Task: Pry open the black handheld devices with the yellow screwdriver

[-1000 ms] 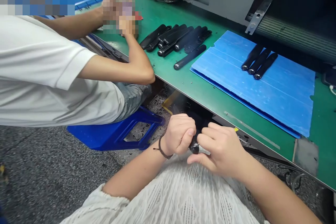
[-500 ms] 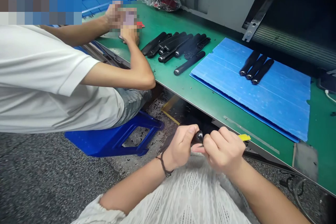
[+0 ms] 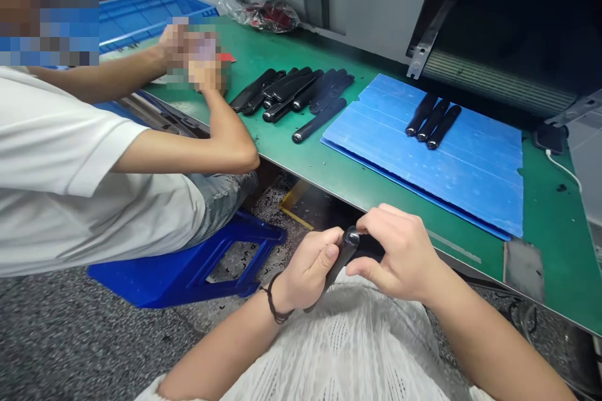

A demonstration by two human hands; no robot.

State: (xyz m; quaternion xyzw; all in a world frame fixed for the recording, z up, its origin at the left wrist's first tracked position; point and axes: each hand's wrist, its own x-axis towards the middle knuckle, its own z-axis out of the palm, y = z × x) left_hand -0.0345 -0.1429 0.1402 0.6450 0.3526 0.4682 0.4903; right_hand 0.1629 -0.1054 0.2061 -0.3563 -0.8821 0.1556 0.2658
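My left hand [image 3: 313, 269] is wrapped round a black handle-like piece [image 3: 347, 250], whose rounded shiny end points up between my hands. My right hand [image 3: 399, 254] is just right of it, thumb and fingers apart, the bent fingertips at the rounded end. Its palm side is partly hidden, and no yellow tool shows. Beyond my hands, three similar black pieces [image 3: 437, 125] lie side by side on a blue board [image 3: 470, 169]. A pile of several more [image 3: 286, 91] lies to its left on the green table [image 3: 301, 156], with one black piece [image 3: 320, 120] apart in front.
At the left a person in a white shirt [image 3: 56, 163] sits on a blue stool [image 3: 164, 269], with a forearm on the table. Behind stand a blue crate [image 3: 155, 12] and a plastic bag [image 3: 270, 12]. A phone with a white cable [image 3: 550, 138] lies at right.
My right hand has loosened from a fist, and the yellow tool seen in it is out of sight. The black piece now stands more visible in my left hand. The view has shifted right.
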